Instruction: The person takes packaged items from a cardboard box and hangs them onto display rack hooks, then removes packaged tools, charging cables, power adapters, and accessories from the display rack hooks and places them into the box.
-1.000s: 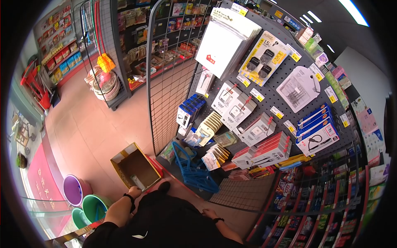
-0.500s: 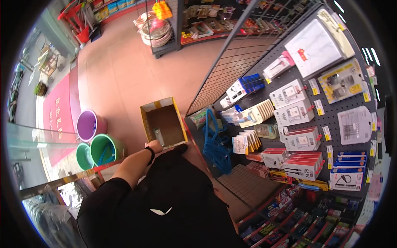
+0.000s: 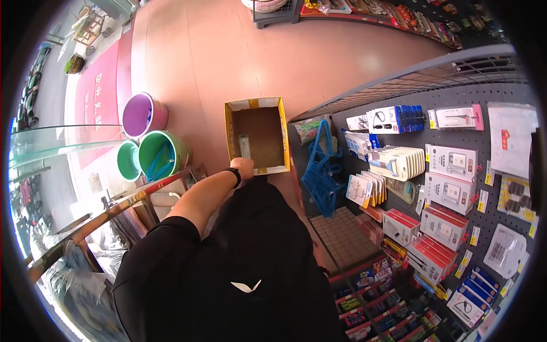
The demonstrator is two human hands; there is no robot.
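Note:
My left hand (image 3: pixel 243 167), with a dark band on its wrist, is closed on the near edge of an open cardboard box (image 3: pixel 284 134), close to the box's left corner. The box has yellow sides and a brown inside. A slim, pale packaged item (image 3: pixel 245 146) lies in it, against the left wall just beyond my fingers. My right hand is out of sight; only a sliver of skin shows beside the black shirt.
Purple (image 3: pixel 162 117) and green buckets (image 3: pixel 182 154) stand left of the box. At right, a pegboard rack (image 3: pixel 456 102) holds boxed cables and packaged goods, with blue hangers (image 3: pixel 319 182) at its near end. A glass panel (image 3: pixel 62 139) juts in from the left.
The view has turned and shifted, so the box and buckets appear higher and further right. My left hand stays at the box's near edge.

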